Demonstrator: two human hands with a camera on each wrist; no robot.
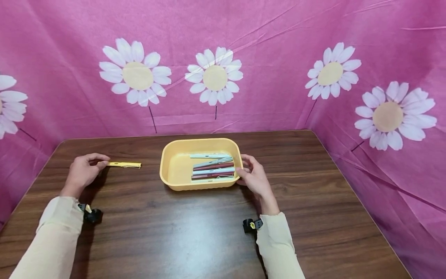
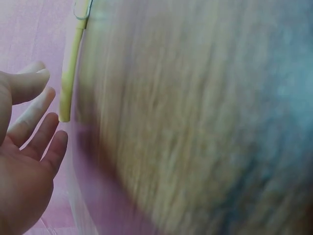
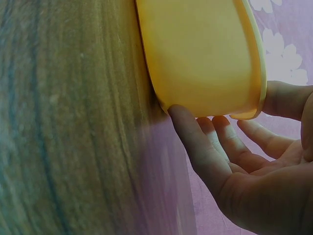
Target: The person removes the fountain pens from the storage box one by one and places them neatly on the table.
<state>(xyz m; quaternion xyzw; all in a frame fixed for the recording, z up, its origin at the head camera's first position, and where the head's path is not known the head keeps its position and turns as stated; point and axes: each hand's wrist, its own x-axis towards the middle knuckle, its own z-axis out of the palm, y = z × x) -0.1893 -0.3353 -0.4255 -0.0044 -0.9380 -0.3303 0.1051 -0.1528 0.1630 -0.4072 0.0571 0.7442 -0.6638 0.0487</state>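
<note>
A yellow pen [image 1: 124, 165] with a wire clip lies on the table at the left. My left hand [image 1: 85, 170] is at the pen's left end; in the left wrist view its fingers are spread and loosely bent beside the pen [image 2: 71, 73], not curled round it. My right hand [image 1: 256, 175] holds the right end of a yellow plastic basket [image 1: 167, 164], thumb over the rim and fingers against the outer wall. The right wrist view shows the fingertips along the basket's wall [image 3: 205, 58]. Inside lie several pens [image 1: 212, 170], pale blue, white and dark red, toward the right side.
The brown wood-grain table [image 1: 167, 232] ends at a pink cloth [image 1: 265, 97] printed with white daisies, which hangs behind and along the sides. Small black cameras [image 1: 93, 215] are strapped to both wrists over cream sleeves.
</note>
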